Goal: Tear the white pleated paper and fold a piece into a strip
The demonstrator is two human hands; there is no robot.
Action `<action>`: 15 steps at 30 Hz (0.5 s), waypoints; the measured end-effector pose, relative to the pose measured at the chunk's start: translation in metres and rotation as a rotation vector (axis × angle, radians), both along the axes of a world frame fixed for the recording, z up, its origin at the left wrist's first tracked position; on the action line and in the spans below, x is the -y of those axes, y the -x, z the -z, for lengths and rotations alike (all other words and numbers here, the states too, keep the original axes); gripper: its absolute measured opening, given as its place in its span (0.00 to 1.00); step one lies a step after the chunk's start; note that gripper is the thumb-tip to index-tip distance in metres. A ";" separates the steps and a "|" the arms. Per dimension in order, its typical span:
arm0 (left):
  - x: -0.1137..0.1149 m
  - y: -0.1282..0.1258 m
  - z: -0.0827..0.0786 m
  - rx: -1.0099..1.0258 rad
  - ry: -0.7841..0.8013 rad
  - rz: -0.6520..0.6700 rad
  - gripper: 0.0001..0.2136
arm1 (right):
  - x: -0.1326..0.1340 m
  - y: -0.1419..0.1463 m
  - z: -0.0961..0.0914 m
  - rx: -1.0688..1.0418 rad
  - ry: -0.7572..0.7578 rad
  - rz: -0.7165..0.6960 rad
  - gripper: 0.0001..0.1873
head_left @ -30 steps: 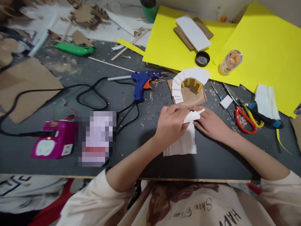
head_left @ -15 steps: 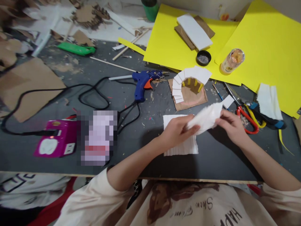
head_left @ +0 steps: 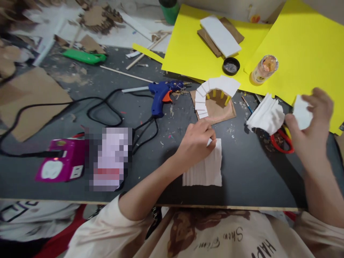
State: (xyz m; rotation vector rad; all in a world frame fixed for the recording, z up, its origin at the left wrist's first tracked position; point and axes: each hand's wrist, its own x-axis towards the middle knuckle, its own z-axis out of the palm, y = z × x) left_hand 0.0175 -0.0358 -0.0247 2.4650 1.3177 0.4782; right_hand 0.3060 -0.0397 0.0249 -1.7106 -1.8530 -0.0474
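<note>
My left hand (head_left: 195, 142) rests on the dark table, its fingers curled and pinching the top edge of a flat stack of white pleated paper (head_left: 204, 169). My right hand (head_left: 311, 126) is out at the right, blurred, with fingers spread and nothing clearly in them. Just left of it, a loose bundle of white paper pieces (head_left: 266, 116) lies over the red-handled scissors (head_left: 281, 144). Another white folded sheet (head_left: 301, 111) shows behind the right hand's fingers.
A white paper arch on a cardboard base (head_left: 215, 98) stands beyond my left hand, and a blue glue gun (head_left: 161, 94) with its black cable lies to the left. Yellow sheets (head_left: 193, 50), a jar (head_left: 264, 70) and a black lid (head_left: 231, 66) are at the back. A magenta box (head_left: 61, 163) sits near the front edge.
My right hand carried the white paper bundle from the stack out to the right, and its fingers have spread apart from it. My left hand went back down onto the stack.
</note>
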 end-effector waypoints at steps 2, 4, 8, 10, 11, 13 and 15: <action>0.002 -0.002 -0.001 0.074 0.008 0.061 0.09 | 0.015 0.029 0.009 -0.101 0.080 -0.193 0.17; 0.003 -0.003 -0.002 0.175 0.053 0.087 0.11 | 0.028 0.058 0.020 -0.268 0.321 -0.382 0.17; 0.002 -0.002 -0.002 0.287 0.112 0.053 0.12 | 0.036 0.091 0.039 -0.504 0.651 -0.472 0.26; 0.001 0.000 -0.002 0.309 0.075 0.000 0.11 | 0.031 0.092 0.045 -0.541 0.630 -0.443 0.25; 0.000 0.000 -0.002 0.324 0.055 -0.031 0.10 | 0.027 0.090 0.047 -0.554 0.602 -0.422 0.25; -0.001 0.001 -0.002 0.350 0.036 -0.090 0.10 | 0.018 0.085 0.049 -0.576 0.544 -0.377 0.23; -0.003 0.002 -0.002 0.364 0.042 -0.115 0.12 | 0.011 0.081 0.050 -0.587 0.509 -0.336 0.22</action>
